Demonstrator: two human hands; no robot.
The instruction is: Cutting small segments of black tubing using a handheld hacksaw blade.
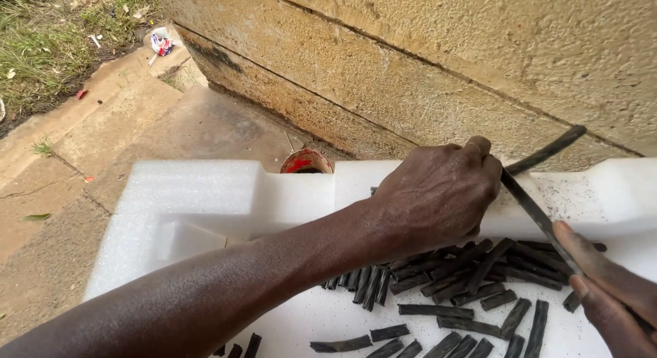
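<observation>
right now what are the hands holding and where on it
The left hand grips one end of a long dark strip that angles up toward the wall. The right hand holds a thin dark blade by its lower end; its tip meets the strip beside the left fingers.

Both hands, left hand (pixel 438 194) and right hand (pixel 609 289), grip a dark strip (pixel 540 187) above cut pieces (pixel 452 289) on white foam (pixel 198 194).

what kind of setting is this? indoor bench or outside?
Outdoors, likely an improvised work spot at the foot of a building. A rough rendered wall rises from a concrete apron edged by littered grass. The work surface is a white foam slab strewn with short dark strips.
</observation>
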